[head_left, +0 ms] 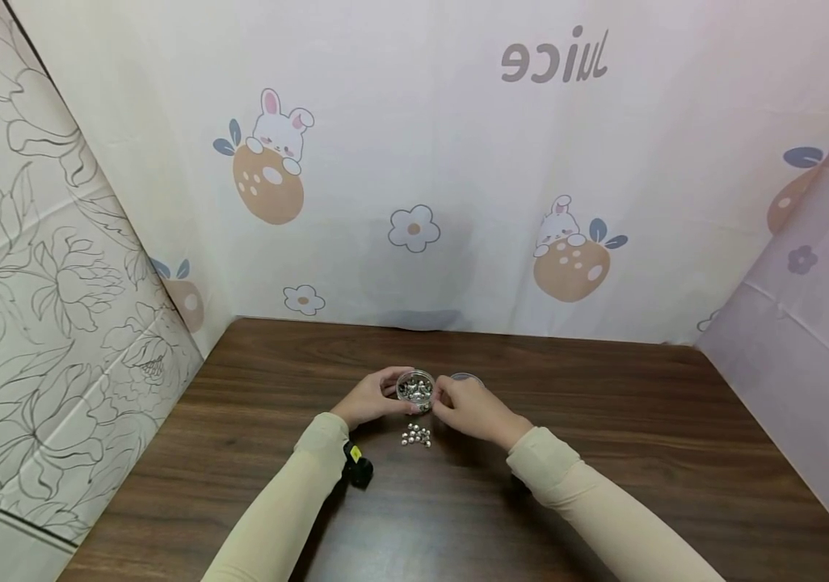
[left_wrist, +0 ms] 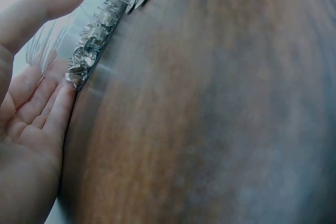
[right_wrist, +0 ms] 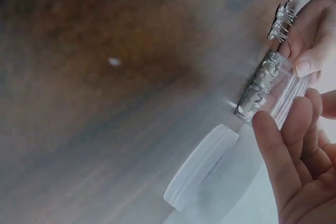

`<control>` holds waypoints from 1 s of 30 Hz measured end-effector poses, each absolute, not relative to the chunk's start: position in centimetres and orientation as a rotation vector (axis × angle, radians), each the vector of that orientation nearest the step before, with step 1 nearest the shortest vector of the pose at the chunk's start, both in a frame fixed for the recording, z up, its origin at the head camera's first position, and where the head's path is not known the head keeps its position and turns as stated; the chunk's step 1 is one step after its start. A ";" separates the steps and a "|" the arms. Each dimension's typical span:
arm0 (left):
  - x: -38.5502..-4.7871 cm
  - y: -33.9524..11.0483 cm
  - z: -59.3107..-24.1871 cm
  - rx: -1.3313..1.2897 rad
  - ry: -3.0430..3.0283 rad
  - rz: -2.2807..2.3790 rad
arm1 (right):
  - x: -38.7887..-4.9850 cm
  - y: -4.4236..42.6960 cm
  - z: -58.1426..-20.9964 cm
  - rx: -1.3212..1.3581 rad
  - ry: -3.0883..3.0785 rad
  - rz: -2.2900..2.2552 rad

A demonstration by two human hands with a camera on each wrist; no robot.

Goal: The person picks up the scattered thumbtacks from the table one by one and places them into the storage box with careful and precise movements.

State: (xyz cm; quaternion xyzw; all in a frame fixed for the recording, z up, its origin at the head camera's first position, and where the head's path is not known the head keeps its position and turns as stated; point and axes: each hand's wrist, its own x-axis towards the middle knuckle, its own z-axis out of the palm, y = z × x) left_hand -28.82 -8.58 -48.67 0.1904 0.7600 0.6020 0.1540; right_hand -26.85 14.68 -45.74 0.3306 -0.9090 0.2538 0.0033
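Here, the left hand (head_left: 374, 398) grasps a jar (right_wrist: 275, 90) of tacks (head_left: 417, 391). The right hand (head_left: 474, 406) curls beside it — whether pinching anything, I cannot tell.

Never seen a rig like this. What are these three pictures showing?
No robot here: a person is working bare-handed. The wide picture is taken from the person's head, looking forward and down; the close-ups are taken from the left and right wrists. On the wooden table lie a cluster of shiny metal tacks and a round, lid-like piece. The left hand holds a clear jar containing more tacks. The right hand is at the jar's other side; whether it grips anything is hard to tell.
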 end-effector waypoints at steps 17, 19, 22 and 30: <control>-28.7 -8.6 -48.6 0.528 2.190 1.709 | -28.1 13.7 -45.1 0.917 -2.852 0.850; -28.7 -8.6 -48.6 0.528 2.184 1.713 | -28.4 13.5 -45.2 0.884 -2.875 0.853; -28.7 -8.6 -48.5 0.525 2.181 1.712 | -28.9 13.3 -45.4 0.847 -2.899 0.839; -29.4 -8.5 -49.6 0.527 2.182 1.722 | -29.6 13.0 -45.5 0.793 -2.917 0.821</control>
